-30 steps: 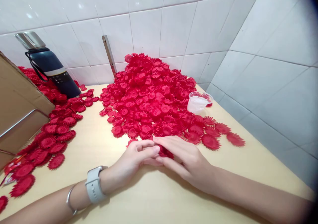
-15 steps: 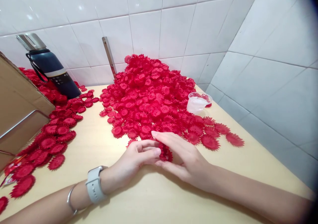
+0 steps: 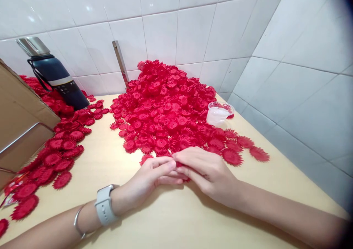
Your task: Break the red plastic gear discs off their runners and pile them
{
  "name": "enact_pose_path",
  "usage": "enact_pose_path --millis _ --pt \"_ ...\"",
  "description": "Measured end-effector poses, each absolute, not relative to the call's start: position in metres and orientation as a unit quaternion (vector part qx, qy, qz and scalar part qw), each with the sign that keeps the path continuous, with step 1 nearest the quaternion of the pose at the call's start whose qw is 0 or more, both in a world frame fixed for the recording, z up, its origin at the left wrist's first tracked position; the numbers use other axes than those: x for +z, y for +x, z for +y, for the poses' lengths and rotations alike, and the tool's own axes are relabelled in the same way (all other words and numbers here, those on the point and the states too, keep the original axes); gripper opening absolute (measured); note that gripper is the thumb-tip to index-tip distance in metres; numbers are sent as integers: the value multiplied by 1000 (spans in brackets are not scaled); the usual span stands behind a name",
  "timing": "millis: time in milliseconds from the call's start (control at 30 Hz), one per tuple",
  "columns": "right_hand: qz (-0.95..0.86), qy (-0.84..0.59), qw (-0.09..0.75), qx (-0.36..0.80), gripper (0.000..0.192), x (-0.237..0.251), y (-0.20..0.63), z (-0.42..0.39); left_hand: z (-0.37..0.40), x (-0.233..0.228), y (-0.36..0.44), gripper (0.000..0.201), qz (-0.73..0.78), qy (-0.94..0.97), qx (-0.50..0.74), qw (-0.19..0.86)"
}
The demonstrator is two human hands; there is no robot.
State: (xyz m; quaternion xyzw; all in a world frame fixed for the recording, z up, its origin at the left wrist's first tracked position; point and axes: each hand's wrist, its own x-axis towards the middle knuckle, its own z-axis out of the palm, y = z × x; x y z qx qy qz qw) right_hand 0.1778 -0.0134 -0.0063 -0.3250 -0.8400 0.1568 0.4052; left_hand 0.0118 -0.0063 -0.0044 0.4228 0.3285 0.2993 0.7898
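Note:
My left hand [image 3: 147,179] and my right hand [image 3: 205,170] meet fingertip to fingertip on the pale wooden table [image 3: 171,219]. Between the fingers sits a red toothed flower piece [image 3: 179,164], mostly hidden; both hands pinch it. Just behind the hands rises a big heap of the same red flower pieces [image 3: 165,109], reaching the tiled wall. My left wrist wears a white watch [image 3: 104,205] and a thin bangle.
A second spread of red flower pieces [image 3: 59,149] lies at the left. A dark flask with a steel cap [image 3: 55,76] stands at the back left, a cardboard box [image 3: 19,120] at the left edge. A small clear plastic cup [image 3: 220,113] sits right of the heap.
My right hand's fingers have curled down over the red piece, covering most of it. My left hand has stayed in place.

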Motion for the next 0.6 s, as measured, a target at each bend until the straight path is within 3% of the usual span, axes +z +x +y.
enact_pose_path --millis 67,233,367,600 --pt "-842 -314 404 171 18 -9 177 -15 -5 -5 11 20 329 435 313 777" --pt "-806 -369 396 242 48 -13 176 -20 -4 -7 10 19 367 439 323 753" --pt "-798 -370 411 239 44 -13 176 -22 -6 -4 10 9 369 433 324 756" --pt "-807 -346 422 224 39 -14 175 -19 -5 -2 10 12 365 445 327 750"
